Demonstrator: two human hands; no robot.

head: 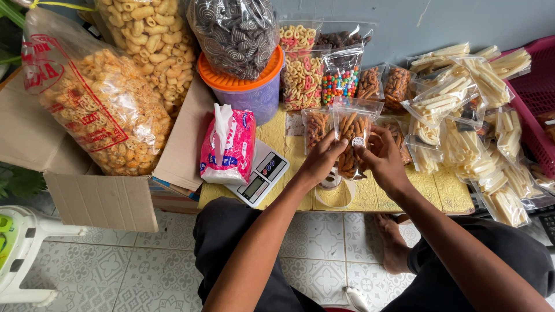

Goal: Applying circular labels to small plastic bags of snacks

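My left hand (321, 159) and my right hand (382, 160) both hold a small clear bag of brown stick snacks (349, 136) upright above a low yellow table (439, 188). A small round silver sticker (358, 141) sits on the bag's front, at my right thumb's tip. Under my hands a roll of tape (332, 181) lies on the table. A white digital scale (260, 174) stands just left of my left wrist.
A pink tissue pack (228, 145) rests on the scale. Several filled snack bags (462, 110) cover the table's right and back. A purple tub with an orange lid (250, 91), big snack sacks (95, 98) and a cardboard box (98, 199) stand left. A pink basket (537, 98) is at right.
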